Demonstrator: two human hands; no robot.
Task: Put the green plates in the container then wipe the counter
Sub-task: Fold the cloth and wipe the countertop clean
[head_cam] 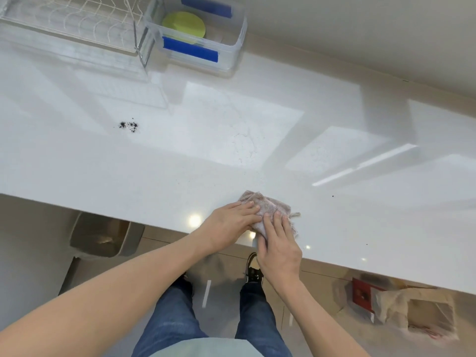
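— At the near edge of the desk (154,163), what were the hands doing?

— Both lay on a pinkish cloth (268,206) spread on the white surface. The left hand (233,220) rested flat on the cloth's left part, fingers straight and close together, pressing down. The right hand (279,247) came in from the near side of the cloth, its fingers laid over the cloth's near edge; whether the thumb was tucked under the fabric I could not tell.

— And the green plates?

— Far beyond the cloth, at the back of the desk by the wall, stood a clear plastic container (231,47) with blue strips on its sides. The green plates (184,27) lay inside it, stacked flat as far as I could see.

— Anything beside that container?

— A white wire dish rack (77,19) stood just to the left of the container, nearly touching it.

— Was the desk dirty?

— A small scatter of dark crumbs (128,125) sat well to the left of the cloth and farther back, between cloth and rack. A single dark speck (333,196) lay to the right of the cloth.

— And below the desk edge?

— Nearer than the cloth, blue jeans (180,318) and a dark shoe (253,269) showed on the floor, with a grey bin (103,235) off to the left.
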